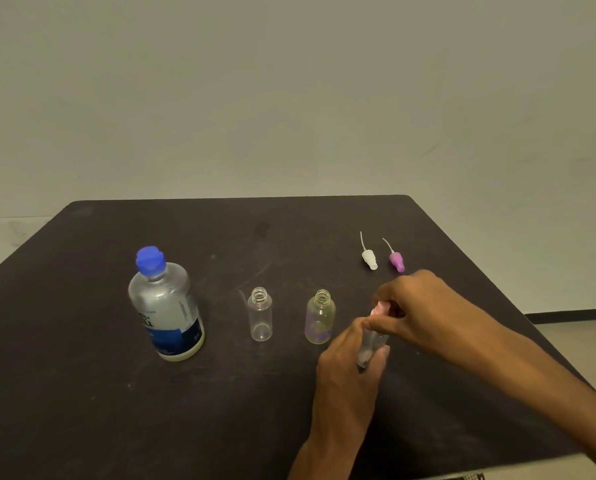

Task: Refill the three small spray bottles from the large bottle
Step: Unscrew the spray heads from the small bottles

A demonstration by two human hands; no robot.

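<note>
Large bottle (pixel 166 306) with blue cap (pixel 150 259) on, standing at left on the dark table (pixel 81 393). Clear small bottle (pixel 260 315) standing open beside it, then a yellowish small bottle (pixel 319 317), also open. Left hand (pixel 350 358) is wrapping its fingers round a third small bottle (pixel 371 344), tilted. Right hand (pixel 414 306) is pinching that bottle's pink top (pixel 381 308). White sprayer head (pixel 369 258) and purple sprayer head (pixel 397 260) are lying farther back, near each other, not touching.
</note>
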